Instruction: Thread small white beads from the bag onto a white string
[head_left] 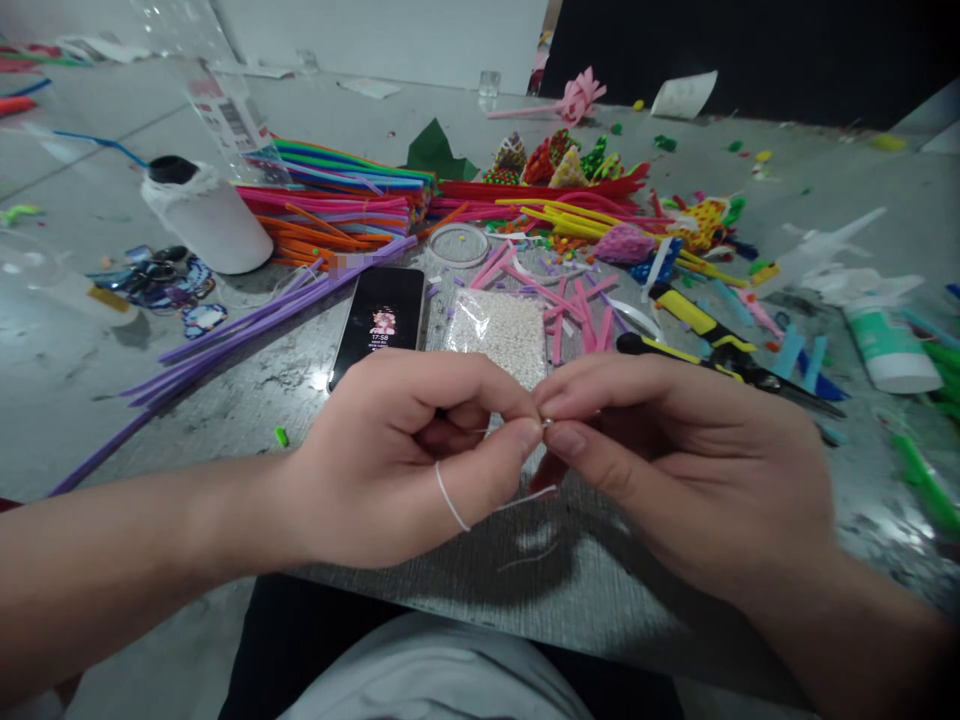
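Observation:
My left hand (397, 455) and my right hand (675, 460) meet over the near table edge, fingertips pinched together. A thin white thread (452, 497) loops round my left thumb and trails down to the right. Between the fingertips sits a tiny pale bead (547, 423), pinched by my right hand. Just behind the hands lies a clear bag of small white beads (501, 330). A black phone (382, 318) with a lit screen lies left of the bag.
Purple pipe cleaners (247, 325) fan out on the left beside a white cup (202, 215). Stacks of coloured pipe cleaners (337, 200) and pink cut pieces (577, 300) fill the middle. Yellow-handled cutters (705, 350) and a white glue bottle (889, 345) lie right.

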